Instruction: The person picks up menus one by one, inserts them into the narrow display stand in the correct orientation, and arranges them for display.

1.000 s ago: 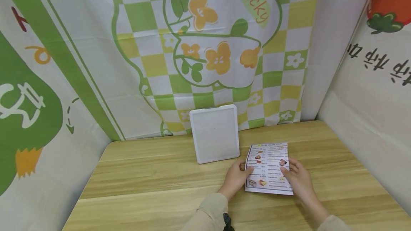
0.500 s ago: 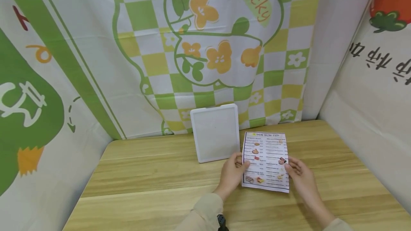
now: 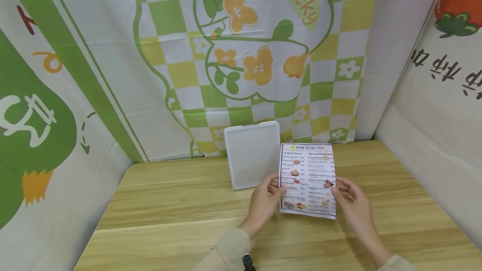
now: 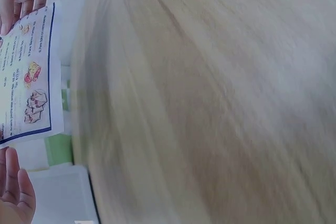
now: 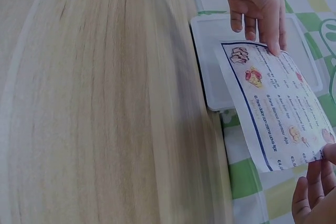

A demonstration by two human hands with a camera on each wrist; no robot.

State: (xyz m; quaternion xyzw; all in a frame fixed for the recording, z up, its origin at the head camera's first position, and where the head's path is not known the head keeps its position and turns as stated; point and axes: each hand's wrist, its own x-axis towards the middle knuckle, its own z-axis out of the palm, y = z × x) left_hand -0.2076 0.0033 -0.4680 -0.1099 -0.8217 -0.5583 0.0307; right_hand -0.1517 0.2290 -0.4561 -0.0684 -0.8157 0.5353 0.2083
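Note:
A printed paper menu (image 3: 306, 179) headed "DIM SUM INN" is held up over the table, its printed face toward the head camera. My left hand (image 3: 263, 199) pinches its left edge, thumb in front and fingers behind. On the opposite edge my right hand (image 3: 354, 204) grips it the same way. The sheet bows slightly in the right wrist view, where the menu (image 5: 278, 108) spans between both hands. Just behind and left of it, a white rectangular frame (image 3: 253, 156) leans upright near the back curtain; the menu overlaps its right edge in the head view.
The wood-grain table (image 3: 169, 204) stretches left and in front of the hands. A green-and-white checked curtain (image 3: 214, 108) with flower prints hangs along the back edge. Printed fabric walls (image 3: 425, 124) close in both sides. A dark strap (image 3: 247, 262) shows by the left sleeve.
Both hands have raised the menu and brought it slightly left, closer to the white frame. Its face has tipped up, so the heading now reads clearly.

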